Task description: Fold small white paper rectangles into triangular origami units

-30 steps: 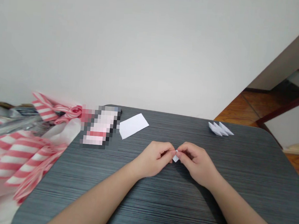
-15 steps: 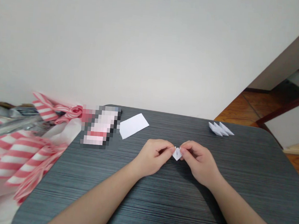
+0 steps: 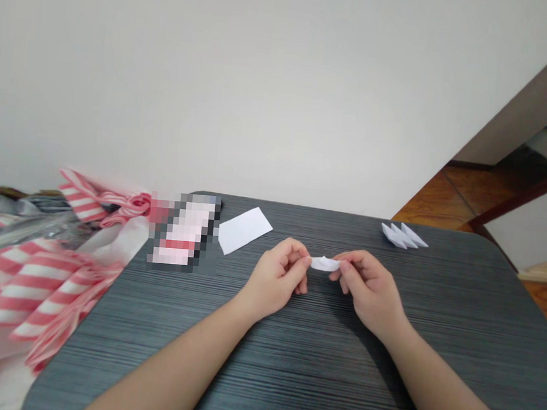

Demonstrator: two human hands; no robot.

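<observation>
A small white paper boat (image 3: 324, 264) is stretched between my two hands over the dark table, long and low with a little peak in its middle. My left hand (image 3: 280, 275) pinches its left end between thumb and forefinger. At the right end, the thumb and fingers of my right hand (image 3: 371, 288) are closed on it in the same way. Several folded white paper boats (image 3: 402, 236) lie nested together near the far right edge. White paper sheets (image 3: 245, 230), apparently stacked, rest beyond my left hand.
A blurred-out device, seemingly a phone (image 3: 186, 230), lies at the table's far left. Pink-and-white striped cloth or bags (image 3: 31, 280) are heaped beside the left edge. A pale wall (image 3: 282, 92) rises behind the dark wood-grain table (image 3: 270, 369).
The folded paper has gone from a small diamond shape to a long boat shape. My hands have moved a little apart, drawing its ends outward.
</observation>
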